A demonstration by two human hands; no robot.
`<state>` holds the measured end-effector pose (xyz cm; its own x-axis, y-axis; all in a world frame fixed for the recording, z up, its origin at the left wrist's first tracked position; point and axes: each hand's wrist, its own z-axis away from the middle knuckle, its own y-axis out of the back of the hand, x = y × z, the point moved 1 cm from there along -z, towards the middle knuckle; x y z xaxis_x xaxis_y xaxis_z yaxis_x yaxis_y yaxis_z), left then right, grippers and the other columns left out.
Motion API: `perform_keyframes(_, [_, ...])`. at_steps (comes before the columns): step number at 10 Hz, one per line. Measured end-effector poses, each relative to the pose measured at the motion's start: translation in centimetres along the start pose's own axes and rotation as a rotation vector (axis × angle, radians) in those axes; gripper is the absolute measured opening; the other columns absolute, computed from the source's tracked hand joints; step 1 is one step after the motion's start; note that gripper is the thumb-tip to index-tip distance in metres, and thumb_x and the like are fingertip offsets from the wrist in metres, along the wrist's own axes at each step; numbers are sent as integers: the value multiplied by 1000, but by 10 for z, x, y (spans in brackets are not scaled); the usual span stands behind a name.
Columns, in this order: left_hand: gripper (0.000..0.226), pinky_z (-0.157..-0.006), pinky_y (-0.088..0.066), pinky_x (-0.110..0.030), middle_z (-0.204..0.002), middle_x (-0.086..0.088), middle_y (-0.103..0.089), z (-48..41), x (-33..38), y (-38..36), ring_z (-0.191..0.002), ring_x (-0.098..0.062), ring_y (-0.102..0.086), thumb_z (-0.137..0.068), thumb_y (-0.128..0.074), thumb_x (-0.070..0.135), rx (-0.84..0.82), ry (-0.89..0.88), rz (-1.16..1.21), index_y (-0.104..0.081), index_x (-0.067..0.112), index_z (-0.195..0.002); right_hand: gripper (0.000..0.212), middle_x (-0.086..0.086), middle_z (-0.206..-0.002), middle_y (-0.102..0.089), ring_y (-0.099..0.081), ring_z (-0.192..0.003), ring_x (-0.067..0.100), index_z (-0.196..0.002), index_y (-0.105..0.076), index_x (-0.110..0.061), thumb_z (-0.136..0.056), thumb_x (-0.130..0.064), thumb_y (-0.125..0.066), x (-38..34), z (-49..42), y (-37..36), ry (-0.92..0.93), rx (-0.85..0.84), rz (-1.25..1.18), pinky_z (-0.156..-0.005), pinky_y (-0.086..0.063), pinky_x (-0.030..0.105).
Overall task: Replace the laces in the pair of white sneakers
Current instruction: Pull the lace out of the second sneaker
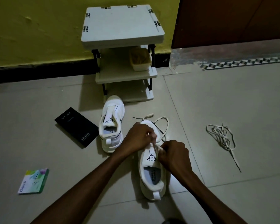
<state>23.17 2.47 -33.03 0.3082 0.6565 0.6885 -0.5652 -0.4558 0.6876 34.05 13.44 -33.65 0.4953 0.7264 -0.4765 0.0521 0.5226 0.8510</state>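
The left grip (140,136) and right grip (174,156) pinch a cream lace (149,116) above the near sneaker (151,158). The second sneaker (111,125) stands beside it, and a loose lace (223,139) lies tangled on the floor (233,94).

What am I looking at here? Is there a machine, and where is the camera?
No machine: these are a person's two bare arms, seen from one camera worn on the head and looking down. The left hand and right hand both pinch a lace over the near sneaker, apparently threading it. The other sneaker stands beside it with no lace showing. On the floor also lie a lace bundle, a black box and a green packet. A small shelf stands at the wall.
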Motion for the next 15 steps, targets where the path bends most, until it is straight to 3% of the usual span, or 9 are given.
perform_keyframes(1, [24, -70, -45, -33, -58, -2, -49, -1, 2, 10, -59, -16, -45, -90, -44, 3, 252, 424, 1404, -56, 8, -70, 13, 1, -64, -61, -55, -57, 14, -78, -70, -11, -76, -24, -68, 1, 0, 3, 18, 5, -12, -56, -45, 25])
perform_keyframes(3, [33, -49, -33, -18, -53, 12, -51, 10, -12, 34, -43, -1, -41, -95, -59, 38, -162, 231, 380, -71, 14, -75, 12, -4, -54, -55, -51, -49, 9, -72, -70, -11, -73, -22, -69, 1, 1, 2, 18, 19, -42, -48, -40, 20])
perform_keyframes(6, [20, -70, -54, -24, -86, -2, -68, 17, 21, 43, -72, -12, -64, -97, -49, 21, 25, 106, 1560, -63, 10, -89, 15, 0, -65, -66, -58, -56, 11, -78, -71, -12, -73, -26, -72, 1, 1, 1, 10, 8, -56, -59, -53, 26])
perform_keyframes(8, [33, -85, -44, -27, -115, -3, -68, 6, 5, 9, -107, -22, -62, -89, -65, 33, -28, -50, -246, -68, 17, -118, 13, -7, -60, -57, -54, -54, 7, -78, -71, -15, -76, -27, -73, -1, 0, 1, 2, -17, -67, -49, -40, 13])
perform_keyframes(9, [24, -73, -40, -26, -104, -4, -67, 4, -2, -10, -101, -25, -62, -85, -66, 35, -103, -23, -521, -70, 20, -103, 12, -8, -58, -53, -52, -54, 8, -75, -70, -16, -74, -27, -73, -1, 1, 0, 1, -3, -56, -47, -33, 11])
perform_keyframes(10, [8, -68, -40, -22, -82, 5, -64, 6, 2, -10, -84, -13, -63, -80, -65, 22, 49, -55, -210, -73, 21, -82, 14, -8, -56, -52, -51, -52, 8, -75, -70, -15, -73, -28, -73, 1, 2, 1, 4, 15, -54, -49, -37, 15])
perform_keyframes(12, [28, -71, -53, -28, -73, -1, -64, 9, 5, 39, -64, -10, -61, -95, -42, 0, 259, 305, 1703, -58, 12, -75, 13, -2, -60, -59, -58, -57, 13, -74, -69, -12, -73, -25, -70, 2, 1, -1, 2, 15, -18, -54, -43, 24])
perform_keyframes(13, [22, -44, -38, -18, -64, 3, -56, 11, 2, 30, -46, -6, -44, -100, -44, 17, 111, 292, 1279, -53, 17, -80, 12, -1, -61, -61, -58, -57, 13, -74, -68, -12, -73, -24, -69, 0, 2, -2, 11, 15, -11, -54, -43, 24])
perform_keyframes(15, [27, -83, -46, -32, -113, -4, -61, 9, -4, -1, -104, -25, -59, -91, -58, 36, -11, -170, -426, -66, 21, -112, 14, -7, -57, -55, -55, -54, 9, -74, -68, -12, -74, -26, -72, 2, 1, -3, 18, 1, -52, -50, -41, 18])
